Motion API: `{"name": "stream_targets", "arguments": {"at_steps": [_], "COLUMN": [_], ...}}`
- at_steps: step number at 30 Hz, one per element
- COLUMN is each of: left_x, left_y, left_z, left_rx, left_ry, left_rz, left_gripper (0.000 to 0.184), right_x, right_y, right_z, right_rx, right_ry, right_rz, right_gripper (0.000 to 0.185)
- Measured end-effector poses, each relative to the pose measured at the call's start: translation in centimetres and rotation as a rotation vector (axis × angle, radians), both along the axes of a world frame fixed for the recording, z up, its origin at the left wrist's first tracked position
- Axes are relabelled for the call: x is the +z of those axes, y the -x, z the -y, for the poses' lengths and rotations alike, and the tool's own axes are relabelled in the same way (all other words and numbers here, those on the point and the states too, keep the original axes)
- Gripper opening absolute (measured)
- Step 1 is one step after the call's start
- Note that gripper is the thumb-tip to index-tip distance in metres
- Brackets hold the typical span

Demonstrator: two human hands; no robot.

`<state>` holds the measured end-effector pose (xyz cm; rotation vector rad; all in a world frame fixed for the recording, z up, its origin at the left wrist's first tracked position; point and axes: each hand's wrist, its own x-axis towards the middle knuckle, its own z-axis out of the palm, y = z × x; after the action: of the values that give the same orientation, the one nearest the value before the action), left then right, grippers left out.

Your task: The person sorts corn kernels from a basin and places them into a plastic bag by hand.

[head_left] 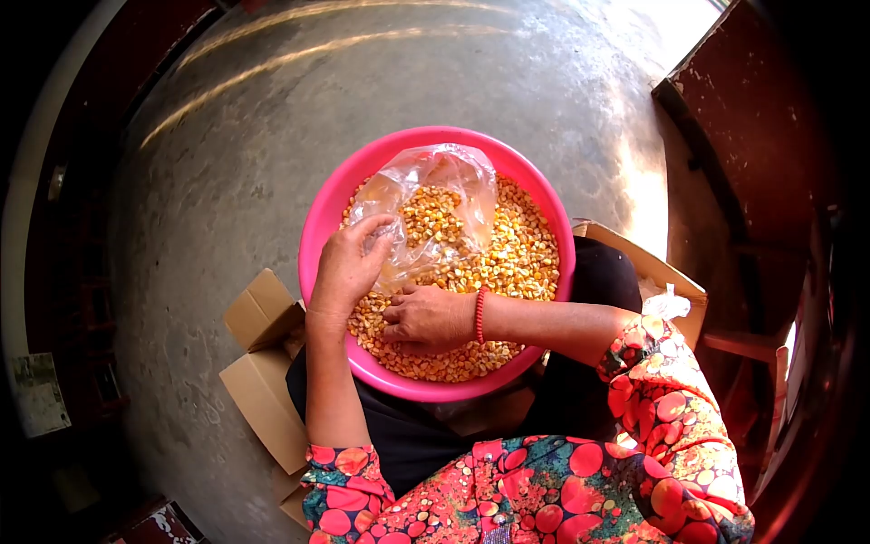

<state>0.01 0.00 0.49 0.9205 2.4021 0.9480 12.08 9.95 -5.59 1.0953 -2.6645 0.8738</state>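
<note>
A bright pink basin [317,227] rests on my lap, holding loose yellow corn kernels [526,245]. Inside it, a clear plastic bag [471,172] lies on the kernels, with some corn in it. My left hand [349,272] is at the basin's left side, thumb and fingers closed on the edge of the bag. Lower down, my right hand [430,319], with a red bead bracelet [480,315] at the wrist, is curled palm down into the kernels. Its fingertips are partly buried, so how much corn it grips is hidden.
Open cardboard box flaps [263,390] stick out at my left, and another cardboard box [648,258] stands at my right with white plastic [666,304] on it. Concrete floor [217,181] surrounds the basin. A dark red wooden piece [743,118] is at the upper right.
</note>
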Motion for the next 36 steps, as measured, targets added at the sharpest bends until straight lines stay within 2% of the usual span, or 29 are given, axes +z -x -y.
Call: {"name": "stream_targets", "arguments": {"at_steps": [6,10,13,14,16,18,20,21,24,26,28,31,36], "left_x": [-0.4,-0.3,-0.6,-0.6,-0.5,-0.3,0.2,0.4,-0.1,-0.4,-0.4,-0.4,-0.2], "left_y": [0.1,0.0,0.1,0.1,0.1,-0.1,-0.2,-0.2,0.2,0.3,0.1,-0.1,-0.3], "left_z": [0.2,0.1,0.2,0.2,0.1,-0.2,-0.3,-0.4,-0.1,0.1,0.0,-0.1,-0.1], "left_rx": [-0.016,-0.013,-0.035,-0.035,-0.025,-0.024,-0.021,-0.020,-0.028,-0.038,-0.055,-0.056,-0.034], "left_ry": [-0.016,-0.043,-0.079,-0.077,-0.052,-0.042,-0.033,-0.009,-0.020,-0.056,-0.024,-0.070,-0.010], "left_rz": [-0.024,-0.030,-0.052,-0.052,-0.008,-0.009,-0.009,-0.001,0.027,0.046,-0.038,-0.028,-0.013], "left_gripper": [0.027,0.027,0.027,0.027,0.027,0.027,0.027,0.027,0.027,0.027,0.025,0.025,0.025], "right_x": [1.3,2.8,3.3,3.6,4.9,3.7,3.1,3.9,5.7,5.3,5.6,5.7,5.3], "right_y": [-0.1,0.0,0.9,1.1,1.0,1.1,1.2,1.2,1.7,2.5,3.3,4.0,4.7], "right_z": [-0.3,-0.6,-1.2,-1.3,-1.6,-1.7,-1.8,-2.1,-3.8,-5.1,-6.7,-8.1,-9.0], "right_rx": [0.050,0.006,-0.015,-0.015,-0.093,-0.045,0.096,0.138,0.039,-0.067,-0.311,-0.526,-0.541], "right_ry": [-0.051,0.057,0.571,0.573,0.908,0.856,0.810,0.868,1.027,1.198,1.326,1.502,1.614], "right_rz": [0.291,0.312,0.348,0.348,1.101,1.089,1.242,1.303,1.332,1.208,1.150,0.948,0.749], "right_gripper": [0.021,0.021,0.023,0.023,0.030,0.034,0.035,0.035,0.035,0.032,0.031,0.025,0.023]}}
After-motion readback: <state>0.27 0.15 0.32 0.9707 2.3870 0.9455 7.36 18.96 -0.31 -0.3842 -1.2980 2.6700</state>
